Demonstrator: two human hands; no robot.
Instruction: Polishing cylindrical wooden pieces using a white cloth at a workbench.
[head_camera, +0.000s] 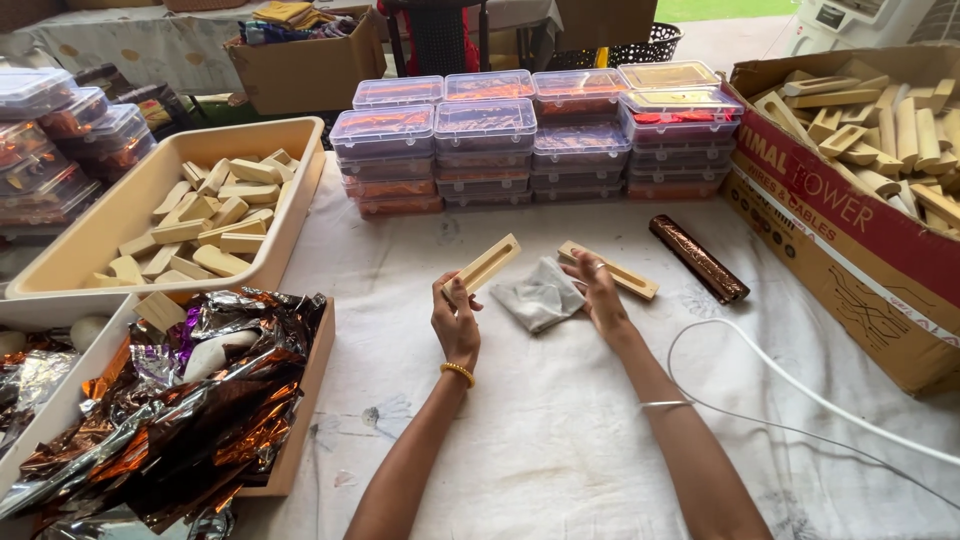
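- Nearest, left: shallow box of crumpled copper and silver foil wrappers, cut off at bottom edge.
- White cloth-covered table; thin white cable looping off right edge.
- Left hand: fingers closed on lower end of pale slotted wooden strip, raised, tilted up to the right.
- Right hand: fingers loosely curled, tips on small grey cloth; grip on it unclear.
- Second pale wooden strip flat on table, partly hidden behind right hand.
- Copper foil-wrapped roll just right.
- Beige tray of wooden blocks left; printed cardboard carton of wooden pieces right, cropped.
- Farthest: stacked clear lidded plastic boxes, contents indistinct.
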